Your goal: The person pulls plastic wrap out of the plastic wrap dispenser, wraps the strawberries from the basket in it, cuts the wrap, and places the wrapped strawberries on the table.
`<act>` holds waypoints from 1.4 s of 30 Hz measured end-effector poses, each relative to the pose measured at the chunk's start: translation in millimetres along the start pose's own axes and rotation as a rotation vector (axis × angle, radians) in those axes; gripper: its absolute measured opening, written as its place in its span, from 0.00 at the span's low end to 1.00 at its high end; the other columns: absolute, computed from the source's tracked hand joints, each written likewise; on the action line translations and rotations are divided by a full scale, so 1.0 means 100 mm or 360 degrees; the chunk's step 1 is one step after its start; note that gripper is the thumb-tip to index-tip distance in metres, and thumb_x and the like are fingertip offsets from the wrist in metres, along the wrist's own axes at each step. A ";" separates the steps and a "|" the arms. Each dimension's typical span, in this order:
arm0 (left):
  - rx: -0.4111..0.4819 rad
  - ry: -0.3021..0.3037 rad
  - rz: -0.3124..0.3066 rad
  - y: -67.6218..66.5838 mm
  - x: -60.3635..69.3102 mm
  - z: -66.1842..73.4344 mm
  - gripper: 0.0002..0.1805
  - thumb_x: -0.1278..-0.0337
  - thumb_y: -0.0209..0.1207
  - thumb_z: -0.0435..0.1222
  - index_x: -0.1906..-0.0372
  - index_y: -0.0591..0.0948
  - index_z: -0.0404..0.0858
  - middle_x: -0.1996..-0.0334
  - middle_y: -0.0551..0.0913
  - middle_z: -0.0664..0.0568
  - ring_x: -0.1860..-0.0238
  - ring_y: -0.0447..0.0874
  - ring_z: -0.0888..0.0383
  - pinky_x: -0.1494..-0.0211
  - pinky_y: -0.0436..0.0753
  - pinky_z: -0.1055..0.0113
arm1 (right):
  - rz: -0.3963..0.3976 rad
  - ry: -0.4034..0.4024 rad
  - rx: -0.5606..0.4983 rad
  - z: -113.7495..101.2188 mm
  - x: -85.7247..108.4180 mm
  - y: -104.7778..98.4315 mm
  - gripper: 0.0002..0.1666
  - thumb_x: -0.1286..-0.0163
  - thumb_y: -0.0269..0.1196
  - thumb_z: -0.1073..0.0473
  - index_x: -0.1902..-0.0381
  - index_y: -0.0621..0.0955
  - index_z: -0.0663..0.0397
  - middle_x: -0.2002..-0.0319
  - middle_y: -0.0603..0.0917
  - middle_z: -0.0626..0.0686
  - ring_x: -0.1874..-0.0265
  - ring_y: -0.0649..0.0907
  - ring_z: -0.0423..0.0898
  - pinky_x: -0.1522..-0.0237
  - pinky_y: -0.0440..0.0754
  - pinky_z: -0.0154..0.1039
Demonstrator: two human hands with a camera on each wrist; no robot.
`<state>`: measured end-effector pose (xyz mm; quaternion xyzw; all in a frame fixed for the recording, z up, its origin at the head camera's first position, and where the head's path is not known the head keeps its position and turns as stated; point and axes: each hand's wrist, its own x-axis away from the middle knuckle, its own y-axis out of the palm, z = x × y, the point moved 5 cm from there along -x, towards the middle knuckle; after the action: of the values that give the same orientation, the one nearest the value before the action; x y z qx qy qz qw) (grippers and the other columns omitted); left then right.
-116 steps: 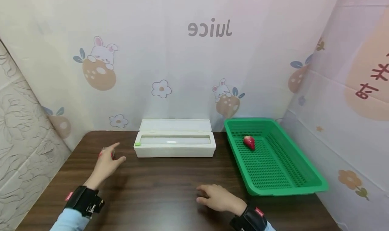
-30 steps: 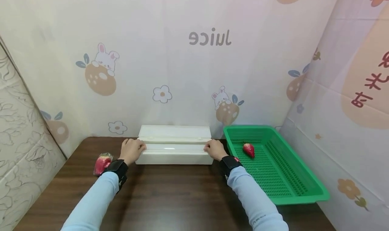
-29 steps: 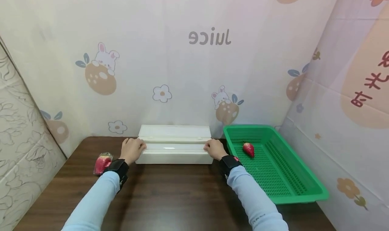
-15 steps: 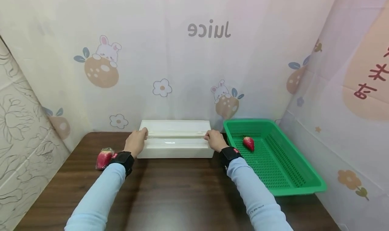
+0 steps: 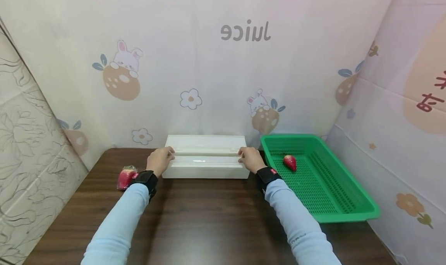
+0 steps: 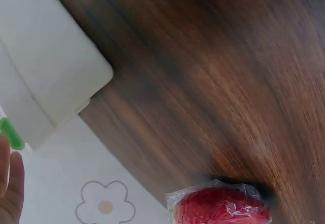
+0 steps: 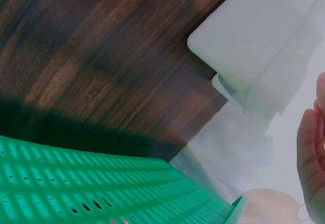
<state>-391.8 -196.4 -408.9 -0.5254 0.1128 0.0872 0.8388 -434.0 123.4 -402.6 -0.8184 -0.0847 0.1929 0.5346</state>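
Note:
A long white cling film dispenser (image 5: 205, 173) stands at the back of the table, its lid (image 5: 205, 140) tipped back against the wall cloth. A roll of film (image 5: 205, 161) shows inside. My left hand (image 5: 159, 161) pinches the left end of the raised cutter bar (image 5: 205, 154); in the left wrist view its green slider (image 6: 11, 133) is beside my fingers. At the bar's right end my right hand (image 5: 251, 159) pinches with curled fingers. The exact grip points are partly hidden. Beside my left wrist lies a red and yellow fruit wrapped in clear film (image 5: 127, 178).
A green slotted basket (image 5: 334, 203) stands to the right, close to my right forearm. One strawberry (image 5: 290, 162) lies in it. Printed cloth (image 5: 223, 63) hangs behind the dark wooden table (image 5: 205, 222) and along its sides.
Since the earliest frame, my left hand has let go of the wrapped fruit at left. Both hands moved to the dispenser's ends, then rose with the cutter bar; little differs over the last half second.

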 end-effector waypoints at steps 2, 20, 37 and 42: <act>-0.0025 -0.0033 -0.0003 -0.01 -0.01 0.01 0.07 0.46 0.60 0.35 0.64 0.82 0.37 0.65 0.84 0.43 0.66 0.80 0.48 0.64 0.78 0.53 | 0.0031 -0.0004 0.0026 0.01 0.00 -0.01 0.02 0.43 0.65 0.64 0.73 0.82 0.57 0.75 0.82 0.52 0.73 0.79 0.48 0.69 0.76 0.41; -0.0099 0.0058 0.0143 -0.19 -0.15 0.07 0.04 0.43 0.57 0.33 0.68 0.80 0.36 0.68 0.82 0.44 0.73 0.76 0.51 0.73 0.75 0.60 | 0.0229 0.0014 0.0056 0.03 -0.06 -0.30 0.05 0.42 0.65 0.62 0.76 0.84 0.54 0.75 0.84 0.53 0.74 0.81 0.51 0.68 0.76 0.46; -0.0140 0.0155 0.0255 -0.54 -0.30 0.23 0.05 0.43 0.57 0.32 0.67 0.80 0.34 0.68 0.84 0.41 0.70 0.79 0.48 0.68 0.77 0.57 | 0.0223 0.0059 0.0125 -0.08 -0.19 -0.68 0.06 0.38 0.62 0.60 0.72 0.84 0.56 0.71 0.84 0.55 0.71 0.80 0.52 0.67 0.77 0.46; -0.0159 0.0149 0.0310 -0.63 -0.31 0.26 0.03 0.44 0.58 0.33 0.68 0.80 0.36 0.69 0.83 0.42 0.73 0.78 0.49 0.74 0.74 0.58 | 0.0214 0.0090 0.0130 -0.09 -0.22 -0.76 0.07 0.38 0.61 0.60 0.69 0.84 0.57 0.70 0.84 0.56 0.71 0.79 0.52 0.66 0.77 0.45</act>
<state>-402.7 -201.1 -335.1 -0.5567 0.1979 0.1492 0.7929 -445.3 139.4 -325.6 -0.8048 -0.0065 0.2083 0.5557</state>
